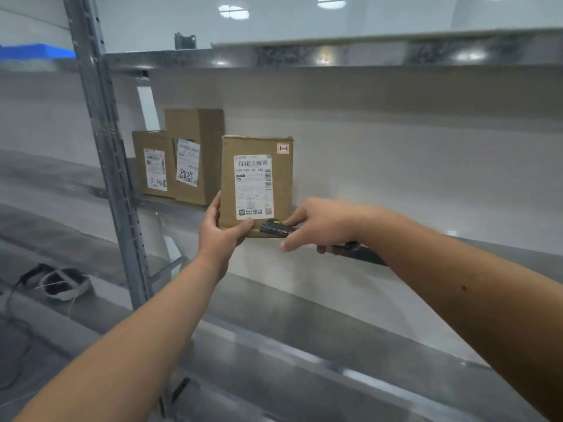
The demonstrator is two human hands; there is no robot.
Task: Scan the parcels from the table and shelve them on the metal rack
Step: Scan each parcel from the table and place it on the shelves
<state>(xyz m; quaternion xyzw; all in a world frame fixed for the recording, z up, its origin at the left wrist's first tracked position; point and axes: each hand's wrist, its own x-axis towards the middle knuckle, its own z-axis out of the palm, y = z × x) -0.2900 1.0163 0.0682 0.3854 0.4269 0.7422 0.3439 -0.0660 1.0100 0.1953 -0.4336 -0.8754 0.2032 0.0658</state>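
A brown cardboard parcel (257,184) with a white shipping label stands upright at the front edge of the metal rack's middle shelf (426,236). My left hand (224,228) grips its lower left corner, thumb on the label side. My right hand (316,225) holds a black handheld scanner (277,229) whose head points at the parcel's lower right edge. Two more labelled parcels, a short one (152,164) and a taller one (192,156), stand upright further left on the same shelf.
A grey perforated rack upright (103,141) runs down the left. An upper shelf (335,53) spans above, a lower shelf (304,345) below. A white and black headset-like device with cables (65,283) lies on the floor at left. A blue bin (33,51) sits far left.
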